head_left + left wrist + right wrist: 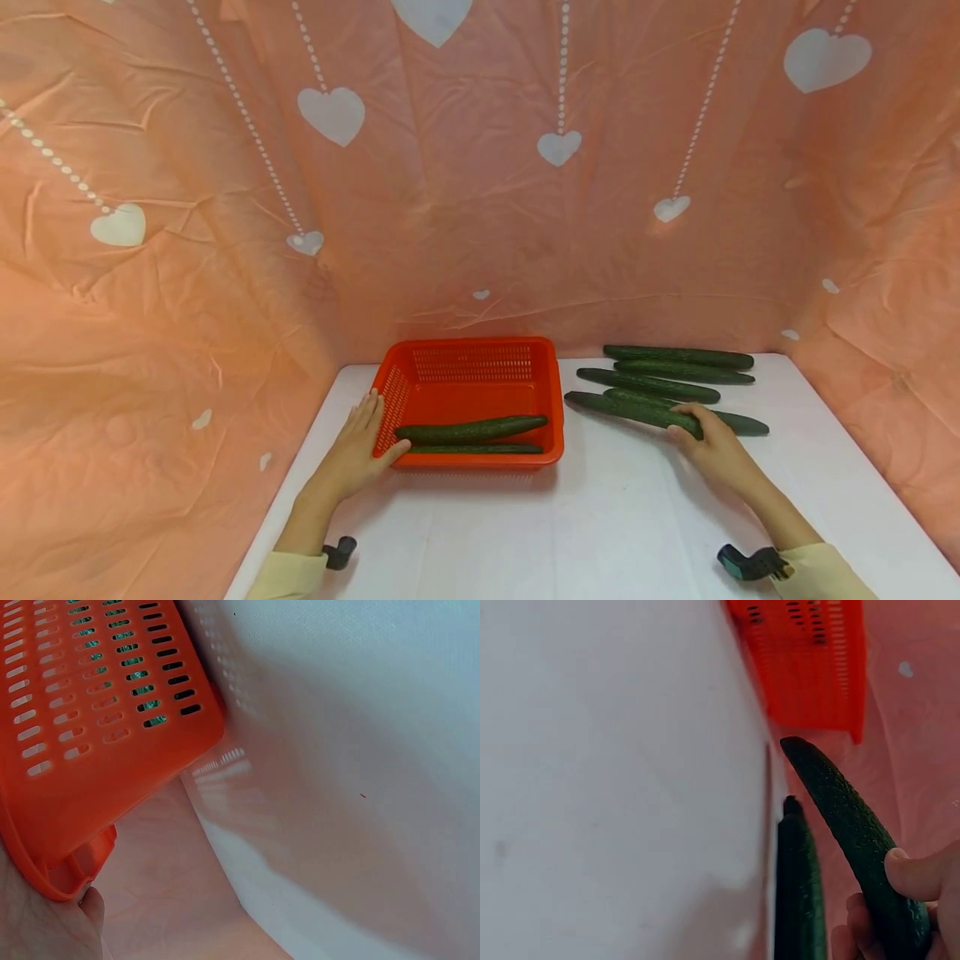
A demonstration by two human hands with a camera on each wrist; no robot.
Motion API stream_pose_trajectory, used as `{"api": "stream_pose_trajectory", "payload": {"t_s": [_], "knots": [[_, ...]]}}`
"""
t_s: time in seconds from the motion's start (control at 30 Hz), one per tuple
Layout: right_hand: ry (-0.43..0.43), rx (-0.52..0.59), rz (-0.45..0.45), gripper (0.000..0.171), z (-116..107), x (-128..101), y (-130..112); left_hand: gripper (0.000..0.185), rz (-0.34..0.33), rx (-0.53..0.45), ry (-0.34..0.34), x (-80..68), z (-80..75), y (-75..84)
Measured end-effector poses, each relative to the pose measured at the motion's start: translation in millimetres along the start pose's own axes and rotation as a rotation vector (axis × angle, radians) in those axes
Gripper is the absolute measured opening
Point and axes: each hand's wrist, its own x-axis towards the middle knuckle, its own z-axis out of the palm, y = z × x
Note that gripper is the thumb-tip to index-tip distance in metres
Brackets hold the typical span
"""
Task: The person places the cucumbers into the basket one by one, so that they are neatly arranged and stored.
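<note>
My right hand (pixel 716 454) grips a dark green cucumber (pixel 630 410) near its right end. In the right wrist view the thumb lies over this cucumber (pixel 847 814), with fingers curled beneath. Beside it is another cucumber (pixel 799 892). My left hand (pixel 352 454) rests on the front left corner of a red plastic basket (pixel 472 460), fingers straight along the left rim and thumb on the front rim. Two cucumbers lie inside along the basket's front wall, a thick one (pixel 468 430) and one partly hidden (pixel 476 449). The left wrist view shows the slotted basket wall (pixel 112 772).
Several more cucumbers (pixel 678 357) lie side by side at the back right of the white table (pixel 555 533), one partly under the held cucumber. A peach cloth with white hearts (pixel 450 233) surrounds the table at the back and sides.
</note>
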Motion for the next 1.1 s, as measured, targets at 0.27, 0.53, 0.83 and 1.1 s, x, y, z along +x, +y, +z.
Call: {"api": "stream_pose_trajectory", "payload": {"t_s": [0.27, 0.53, 0.83, 1.1], "knots": [[0.094, 0.029, -0.027, 0.039, -12.9, 0.1, -24.5, 0.104, 0.004, 0.008, 0.007, 0.1, 0.9, -1.0], [0.163, 0.076, -0.021, 0.042, -19.9, 4.7, -50.7, 0.104, 0.002, 0.007, 0.007, 0.2, 1.5, -1.5], [0.120, 0.108, -0.079, 0.040, -7.5, 19.3, -74.4, 0.104, 0.005, 0.016, 0.009, 0.0, 0.9, -1.6], [0.034, 0.157, -0.177, 0.035, 24.8, 37.4, -91.4, 0.104, 0.008, 0.013, 0.012, 0.4, 2.8, -2.9]]}}
